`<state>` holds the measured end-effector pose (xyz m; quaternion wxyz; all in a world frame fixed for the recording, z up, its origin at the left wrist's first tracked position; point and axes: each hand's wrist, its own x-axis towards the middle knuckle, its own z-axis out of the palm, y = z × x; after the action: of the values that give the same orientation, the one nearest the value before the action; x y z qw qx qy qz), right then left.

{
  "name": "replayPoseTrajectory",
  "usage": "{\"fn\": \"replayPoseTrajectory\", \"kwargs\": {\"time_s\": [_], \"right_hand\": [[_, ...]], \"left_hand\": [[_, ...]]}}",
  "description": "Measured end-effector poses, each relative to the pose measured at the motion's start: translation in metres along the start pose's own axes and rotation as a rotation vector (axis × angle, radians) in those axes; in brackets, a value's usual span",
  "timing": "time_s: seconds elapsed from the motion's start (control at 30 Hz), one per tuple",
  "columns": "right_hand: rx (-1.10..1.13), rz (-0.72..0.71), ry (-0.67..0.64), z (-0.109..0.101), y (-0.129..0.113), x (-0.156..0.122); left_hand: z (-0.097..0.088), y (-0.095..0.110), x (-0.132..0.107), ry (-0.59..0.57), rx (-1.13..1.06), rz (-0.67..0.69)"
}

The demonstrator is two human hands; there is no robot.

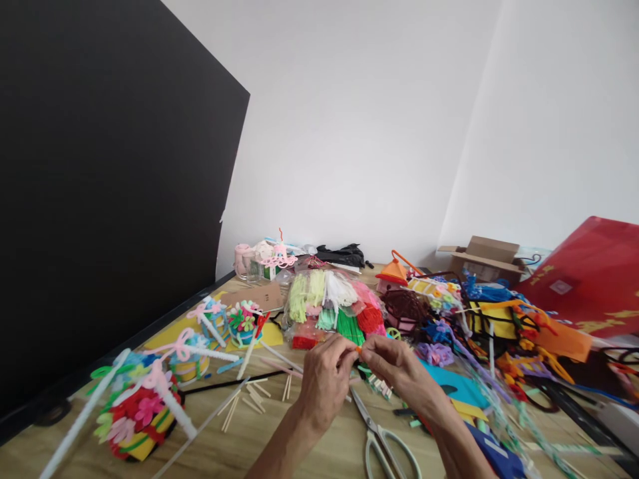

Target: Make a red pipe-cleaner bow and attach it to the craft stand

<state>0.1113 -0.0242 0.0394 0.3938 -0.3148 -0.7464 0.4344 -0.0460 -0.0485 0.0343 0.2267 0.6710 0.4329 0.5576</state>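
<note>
Above the middle of the table, my left hand (324, 379) and my right hand (397, 366) meet fingertip to fingertip. Both pinch a short orange pipe cleaner (358, 349), mostly hidden by the fingers. Below them, a pair of scissors (375, 429) lies on the wood with its handles toward me. Short pale sticks (252, 399) are scattered left of my left hand. Just beyond the hands are bundles of coloured pipe cleaners (349, 326) in clear bags, in green, white, red and pink.
Finished flower baskets (142, 426) of fuzzy stems stand at the left, near a large black panel (110, 166). The right side is crowded with loose stems, blue sheets (456, 386), a cardboard box (486, 259) and a red bag (589, 279). A white wall (359, 133) closes the back.
</note>
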Motion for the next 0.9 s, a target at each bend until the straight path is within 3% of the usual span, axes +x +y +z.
{"fn": "replayPoseTrajectory", "kwargs": {"time_s": [0.2,0.37,0.73,0.9], "right_hand": [[-0.021,-0.014,-0.048,-0.005,-0.005,0.000],[0.047,0.060,-0.092,-0.009,-0.003,0.000],[0.011,0.018,-0.137,-0.010,-0.008,-0.003],[-0.039,-0.019,-0.162,-0.009,-0.012,-0.006]], "left_hand": [[-0.005,0.005,0.001,-0.127,-0.132,-0.193],[-0.003,-0.003,0.003,-0.158,-0.293,-0.255],[-0.008,-0.008,-0.002,-0.253,-0.663,-0.363],[-0.015,-0.011,-0.005,-0.377,-0.785,-0.413]]}}
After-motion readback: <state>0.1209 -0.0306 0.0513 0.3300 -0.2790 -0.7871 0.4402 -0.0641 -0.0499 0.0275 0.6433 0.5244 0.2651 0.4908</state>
